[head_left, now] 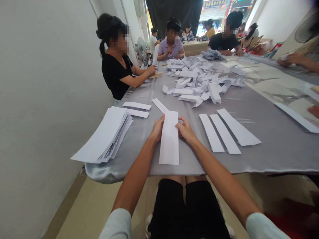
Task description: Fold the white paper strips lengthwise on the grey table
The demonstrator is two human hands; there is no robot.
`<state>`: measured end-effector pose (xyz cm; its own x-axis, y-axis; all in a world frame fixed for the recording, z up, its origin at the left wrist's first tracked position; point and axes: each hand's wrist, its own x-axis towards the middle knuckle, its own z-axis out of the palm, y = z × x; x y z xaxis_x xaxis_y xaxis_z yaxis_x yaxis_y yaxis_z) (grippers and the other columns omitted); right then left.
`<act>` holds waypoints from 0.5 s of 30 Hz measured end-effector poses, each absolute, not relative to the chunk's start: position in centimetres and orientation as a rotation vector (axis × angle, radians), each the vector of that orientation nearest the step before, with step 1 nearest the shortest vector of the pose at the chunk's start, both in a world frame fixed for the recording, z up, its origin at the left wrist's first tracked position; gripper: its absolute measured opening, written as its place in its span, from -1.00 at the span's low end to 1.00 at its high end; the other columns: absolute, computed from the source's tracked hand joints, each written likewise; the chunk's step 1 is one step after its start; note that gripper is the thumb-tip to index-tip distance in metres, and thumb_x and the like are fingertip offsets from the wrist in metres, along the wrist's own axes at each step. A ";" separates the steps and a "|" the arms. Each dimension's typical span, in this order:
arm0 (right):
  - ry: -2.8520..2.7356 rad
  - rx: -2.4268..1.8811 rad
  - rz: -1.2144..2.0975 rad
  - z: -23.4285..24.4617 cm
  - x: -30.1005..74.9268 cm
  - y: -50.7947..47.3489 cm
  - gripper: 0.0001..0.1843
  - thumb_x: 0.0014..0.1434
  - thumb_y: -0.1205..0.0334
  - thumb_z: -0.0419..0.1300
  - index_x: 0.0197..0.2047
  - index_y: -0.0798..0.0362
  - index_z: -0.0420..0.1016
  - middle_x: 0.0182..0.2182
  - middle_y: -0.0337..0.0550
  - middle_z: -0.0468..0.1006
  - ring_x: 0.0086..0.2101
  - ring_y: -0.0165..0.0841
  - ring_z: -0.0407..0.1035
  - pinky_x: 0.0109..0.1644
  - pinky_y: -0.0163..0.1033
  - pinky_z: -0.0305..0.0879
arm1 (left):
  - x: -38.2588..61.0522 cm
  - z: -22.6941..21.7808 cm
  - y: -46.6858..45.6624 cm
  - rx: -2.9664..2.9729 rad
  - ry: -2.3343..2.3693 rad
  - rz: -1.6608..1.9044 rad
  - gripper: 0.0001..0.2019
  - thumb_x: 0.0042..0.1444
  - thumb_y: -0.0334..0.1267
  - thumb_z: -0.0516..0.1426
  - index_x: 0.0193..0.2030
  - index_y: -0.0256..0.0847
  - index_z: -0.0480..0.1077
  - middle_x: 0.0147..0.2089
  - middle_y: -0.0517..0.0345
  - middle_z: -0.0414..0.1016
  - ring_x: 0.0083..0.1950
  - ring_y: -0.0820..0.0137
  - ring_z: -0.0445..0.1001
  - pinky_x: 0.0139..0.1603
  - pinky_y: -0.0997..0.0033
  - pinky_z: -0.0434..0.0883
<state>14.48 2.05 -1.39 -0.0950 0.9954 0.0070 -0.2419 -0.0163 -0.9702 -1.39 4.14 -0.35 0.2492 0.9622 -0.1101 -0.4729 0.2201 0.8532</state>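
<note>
A long white paper strip lies lengthwise on the grey tablecloth in front of me. My left hand pinches its left edge near the far end, fingers closed on the paper. On the strip's right edge, my right hand grips the paper with curled fingers. Another narrow strip lies just beyond the hands.
A stack of white sheets sits at my left, overhanging the table edge. Three strips lie at my right. A heap of folded paper pieces fills the table's middle. A person in black sits at left; others sit farther back.
</note>
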 end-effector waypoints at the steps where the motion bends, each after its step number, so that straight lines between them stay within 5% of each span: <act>1: -1.103 -0.978 1.352 -1.5 14.5 2.1 -0.57 0.03 0.10 0.28 -0.01 -0.02 0.43 -0.61 -0.42 0.46 -0.66 -0.42 0.25 -0.59 -0.35 0.13 | -1.4 -0.3 4.1 0.810 0.747 1.134 -0.37 0.01 0.20 0.42 -0.04 -0.37 0.60 -0.21 -0.11 0.70 -0.15 0.13 0.67 -0.11 0.29 0.54; 4: -1.128 -0.967 1.215 -1.9 14.5 2.5 -0.60 0.16 -0.09 0.27 -0.10 0.06 0.54 -0.42 -0.21 0.62 -0.47 -0.34 0.45 -0.41 -0.28 0.36 | -1.2 -0.2 3.9 0.858 0.730 1.150 -0.45 0.04 0.11 0.43 -0.04 -0.36 0.61 -0.18 -0.10 0.71 -0.10 0.13 0.68 -0.04 0.28 0.54; 8: -1.091 -1.051 1.092 -2.6 14.8 2.9 -0.49 0.23 -0.25 0.22 -0.19 0.08 0.61 -0.41 -0.15 0.62 -0.40 -0.28 0.47 -0.35 -0.25 0.41 | -1.2 -0.3 3.7 0.906 0.751 1.134 -0.50 0.03 0.05 0.45 -0.08 -0.36 0.63 -0.19 -0.08 0.70 -0.14 0.19 0.67 -0.07 0.32 0.53; 15: -1.057 -1.088 1.096 -2.8 14.7 3.0 -0.55 0.09 -0.06 0.35 -0.07 0.10 0.61 -0.52 -0.25 0.56 -0.54 -0.36 0.39 -0.49 -0.30 0.29 | -1.2 -0.5 3.6 1.013 0.799 1.055 -0.50 0.00 0.01 0.47 -0.02 -0.32 0.64 -0.34 0.06 0.64 -0.43 0.41 0.55 -0.42 0.47 0.41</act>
